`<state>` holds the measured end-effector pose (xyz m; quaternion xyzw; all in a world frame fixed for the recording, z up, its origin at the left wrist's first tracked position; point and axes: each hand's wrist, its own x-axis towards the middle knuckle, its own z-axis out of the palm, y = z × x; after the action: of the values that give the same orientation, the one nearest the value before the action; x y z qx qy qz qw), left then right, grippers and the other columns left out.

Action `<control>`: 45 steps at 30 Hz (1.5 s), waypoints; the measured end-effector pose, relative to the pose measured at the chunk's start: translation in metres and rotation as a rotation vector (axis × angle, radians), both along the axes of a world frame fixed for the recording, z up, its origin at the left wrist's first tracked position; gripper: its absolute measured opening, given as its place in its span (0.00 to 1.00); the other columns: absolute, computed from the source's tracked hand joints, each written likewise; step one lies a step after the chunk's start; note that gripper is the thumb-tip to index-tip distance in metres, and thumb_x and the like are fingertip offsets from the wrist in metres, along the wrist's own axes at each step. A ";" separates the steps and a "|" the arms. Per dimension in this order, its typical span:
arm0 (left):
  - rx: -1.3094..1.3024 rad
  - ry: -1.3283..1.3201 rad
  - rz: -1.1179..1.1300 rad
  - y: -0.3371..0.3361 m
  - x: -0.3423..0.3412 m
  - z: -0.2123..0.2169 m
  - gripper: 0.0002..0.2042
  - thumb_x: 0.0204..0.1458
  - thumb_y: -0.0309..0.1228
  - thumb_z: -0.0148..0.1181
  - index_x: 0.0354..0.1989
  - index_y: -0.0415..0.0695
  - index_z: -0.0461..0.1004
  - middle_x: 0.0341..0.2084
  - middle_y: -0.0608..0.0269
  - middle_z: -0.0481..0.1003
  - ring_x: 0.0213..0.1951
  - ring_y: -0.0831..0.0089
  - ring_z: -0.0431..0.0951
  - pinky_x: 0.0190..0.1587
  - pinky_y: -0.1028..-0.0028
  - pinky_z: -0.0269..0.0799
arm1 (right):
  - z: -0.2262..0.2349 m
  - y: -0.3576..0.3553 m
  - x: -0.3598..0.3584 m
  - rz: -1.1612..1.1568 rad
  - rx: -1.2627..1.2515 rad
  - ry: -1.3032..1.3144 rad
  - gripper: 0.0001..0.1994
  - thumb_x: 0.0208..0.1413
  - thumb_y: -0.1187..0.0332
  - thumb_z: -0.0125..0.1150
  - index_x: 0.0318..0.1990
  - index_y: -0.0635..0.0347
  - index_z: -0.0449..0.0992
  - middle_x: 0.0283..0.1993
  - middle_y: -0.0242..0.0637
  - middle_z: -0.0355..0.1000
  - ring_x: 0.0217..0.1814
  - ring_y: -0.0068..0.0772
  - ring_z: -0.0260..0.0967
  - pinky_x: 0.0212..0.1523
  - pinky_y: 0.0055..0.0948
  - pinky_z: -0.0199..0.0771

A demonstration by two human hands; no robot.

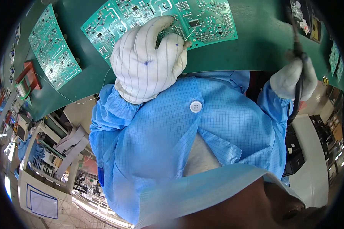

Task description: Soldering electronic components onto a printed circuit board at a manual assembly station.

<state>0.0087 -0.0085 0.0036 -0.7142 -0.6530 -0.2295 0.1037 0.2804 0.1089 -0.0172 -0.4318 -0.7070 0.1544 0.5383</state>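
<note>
My left hand [149,61], in a white striped glove, rests on the near edge of a green circuit board [210,19] and pinches a thin solder wire [191,33] between thumb and fingers. The wire's tip touches the board near a black chip. My right hand [294,78], also gloved in white, is off to the right at the bench edge, closed around the handle of a soldering iron [297,47] whose black cable [296,103] hangs down. The iron's tip points up, away from the board, and is hard to make out.
A second green circuit board [53,47] lies at the left on the green bench mat [256,49]. A solder spool on a red stand [25,86] sits at the far left. More small boards [334,57] lie at the right edge. My blue lab coat [179,133] fills the middle.
</note>
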 end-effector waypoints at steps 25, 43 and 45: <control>0.026 -0.067 -0.147 0.023 0.024 -0.023 0.10 0.41 0.40 0.68 0.33 0.59 0.75 0.40 0.71 0.71 0.39 0.66 0.72 0.39 0.66 0.70 | -0.014 -0.012 0.000 0.694 0.107 -0.007 0.15 0.38 0.78 0.65 0.38 0.71 0.73 0.26 0.44 0.74 0.21 0.38 0.73 0.22 0.32 0.76; 0.167 -0.038 -0.156 0.032 0.022 -0.031 0.10 0.38 0.37 0.69 0.29 0.56 0.74 0.35 0.72 0.71 0.34 0.69 0.73 0.33 0.69 0.71 | -0.021 -0.017 -0.002 0.585 0.105 0.049 0.12 0.36 0.72 0.66 0.32 0.69 0.76 0.24 0.43 0.76 0.21 0.37 0.75 0.24 0.31 0.79; 0.184 -0.042 -0.159 0.031 0.022 -0.032 0.10 0.37 0.36 0.69 0.28 0.56 0.74 0.35 0.72 0.71 0.33 0.69 0.73 0.32 0.69 0.72 | -0.023 -0.018 0.000 0.551 0.114 0.045 0.12 0.36 0.71 0.67 0.30 0.68 0.77 0.25 0.42 0.76 0.22 0.37 0.75 0.24 0.31 0.79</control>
<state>0.0303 0.0229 -0.0279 -0.7461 -0.5728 -0.3109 0.1364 0.2800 0.0913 -0.0406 -0.1889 -0.7930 0.2645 0.5152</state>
